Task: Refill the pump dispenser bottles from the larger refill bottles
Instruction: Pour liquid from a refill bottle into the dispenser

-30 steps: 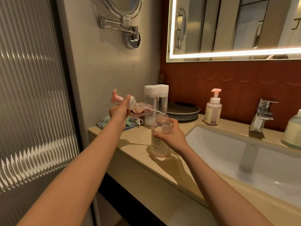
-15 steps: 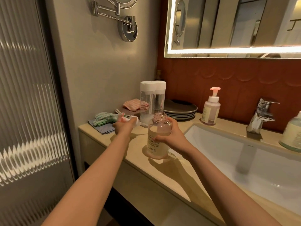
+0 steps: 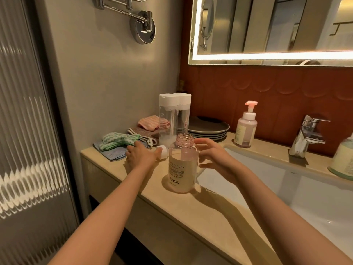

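Observation:
A frosted pump dispenser bottle [image 3: 182, 165] with pale pink liquid stands on the beige counter [image 3: 191, 217], its threaded neck uncapped. My left hand [image 3: 141, 157] lies low on the counter just left of it and holds the removed pump head [image 3: 162, 150]; only its white collar shows past my thumb. My right hand [image 3: 214, 155] hovers right of the bottle with fingers spread, barely off the glass. Two tall clear refill bottles [image 3: 169, 119] with white caps stand behind it.
Folded cloths [image 3: 118, 142] lie by the wall at left. Grey plates [image 3: 208, 129] are stacked behind the refill bottles. A second pink pump dispenser [image 3: 245, 129], a chrome faucet [image 3: 307, 136] and a greenish bottle [image 3: 343, 159] line the white sink [image 3: 286, 188].
My left hand lowered the pump head from the air down onto the counter. My right hand let go of the bottle and opened beside it.

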{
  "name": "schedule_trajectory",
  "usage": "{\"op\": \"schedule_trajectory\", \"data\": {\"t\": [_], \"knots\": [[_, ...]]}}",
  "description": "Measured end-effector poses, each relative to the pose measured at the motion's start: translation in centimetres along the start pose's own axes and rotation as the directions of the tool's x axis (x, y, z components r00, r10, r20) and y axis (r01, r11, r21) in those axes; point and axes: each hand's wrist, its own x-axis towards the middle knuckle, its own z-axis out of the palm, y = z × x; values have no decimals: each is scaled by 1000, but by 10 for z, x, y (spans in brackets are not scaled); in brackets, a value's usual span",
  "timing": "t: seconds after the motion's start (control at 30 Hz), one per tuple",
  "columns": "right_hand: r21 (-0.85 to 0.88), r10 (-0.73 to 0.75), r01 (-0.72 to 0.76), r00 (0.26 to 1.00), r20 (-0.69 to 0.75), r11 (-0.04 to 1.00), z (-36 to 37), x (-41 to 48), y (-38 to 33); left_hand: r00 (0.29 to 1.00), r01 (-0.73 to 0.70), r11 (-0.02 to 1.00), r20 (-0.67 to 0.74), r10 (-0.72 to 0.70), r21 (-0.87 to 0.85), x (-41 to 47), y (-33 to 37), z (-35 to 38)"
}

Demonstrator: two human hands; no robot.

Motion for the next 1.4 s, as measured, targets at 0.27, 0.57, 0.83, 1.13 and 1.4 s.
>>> {"op": "schedule_trajectory", "data": {"t": [0.27, 0.57, 0.83, 1.13, 1.4], "knots": [[55, 40, -32, 985, -170, 998, -17, 43, -11, 856, -471, 880, -210, 472, 59, 27, 54, -26], [-122, -88, 60, 966, -244, 991, -21, 109, -22, 534, -745, 462, 15, 846, 481, 56, 144, -15], [-200, -113, 68, 967, -227, 978, -27, 150, -3, 579, -618, 221, 247, 777, 755, 84, 183, 12], [-184, -182, 139, 953, -241, 973, -32, 167, 7, 656, -735, 471, 340, 674, 487, 102, 200, 10], [-118, -248, 218, 878, -409, 969, -32, 161, -9, 458, -878, 359, 340, 821, 315, 79, 204, 9]]}}
